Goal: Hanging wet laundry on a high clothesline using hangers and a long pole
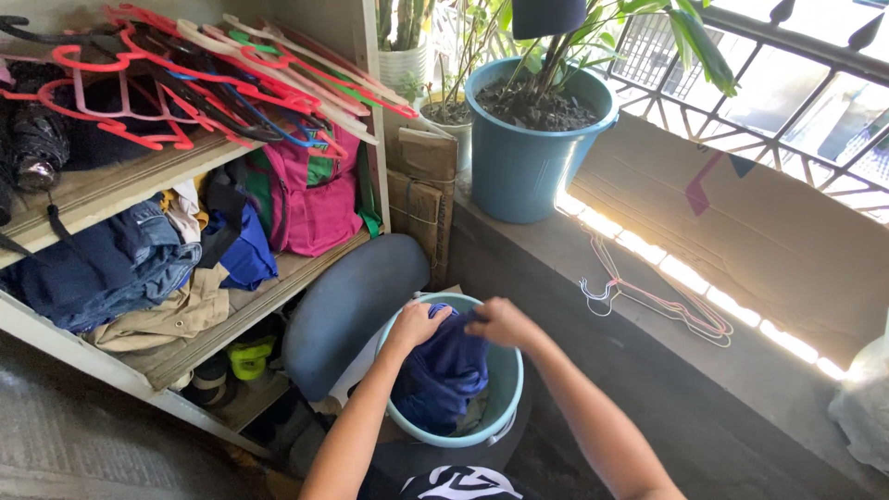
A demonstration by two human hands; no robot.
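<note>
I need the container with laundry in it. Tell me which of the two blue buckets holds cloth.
The lower light blue bucket by the chair, where both hands grip dark blue cloth. The other blue bucket on the ledge holds soil and a plant.

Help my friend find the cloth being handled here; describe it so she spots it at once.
Below the ledge with the big blue plant pot stands a pale blue bucket on the floor, beside a grey chair seat. The cloth is the dark blue bundle in it, gripped at the top by the left hand and right hand. Nothing else in the bucket is dark blue.

Blue garment [444, 370] soft matt cloth; bucket [507, 384] smooth, probably plastic.
</note>
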